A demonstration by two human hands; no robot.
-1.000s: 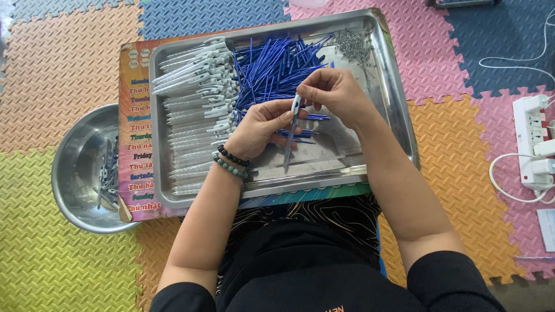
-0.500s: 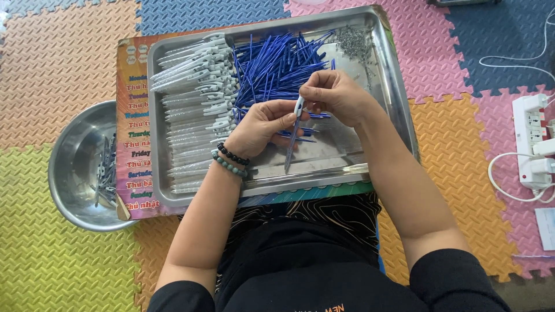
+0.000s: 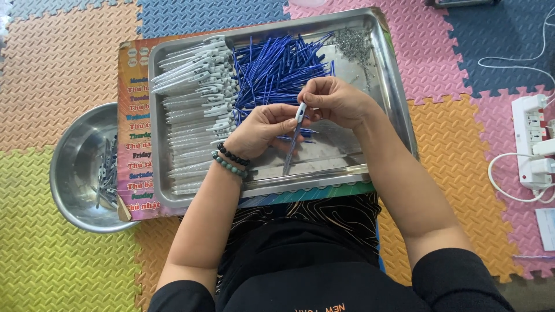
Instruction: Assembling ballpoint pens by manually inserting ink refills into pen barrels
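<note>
both hands pinch one slim white-and-grey plastic pen barrel (image 3: 293, 137) over the shiny steel tray (image 3: 393, 104), left hand (image 3: 263, 130) at its middle, right hand (image 3: 335, 101) at its top. a loose grip could drop it among the thin blue ink refills (image 3: 272, 69).

The floor mat (image 3: 63, 69) is a patchwork of interlocking foam tiles — orange, yellow, pink, blue and navy, each with a ribbed texture. The tray (image 3: 399, 104) is shiny silver steel, as is the round bowl (image 3: 72, 173). Inside the tray lie deep blue refills (image 3: 277, 66) and white pen barrels (image 3: 193, 110). Under it sits a bright chart (image 3: 133, 115) — orange with multicoloured lettering. The wrist beads (image 3: 231, 162) are black and green.
</note>
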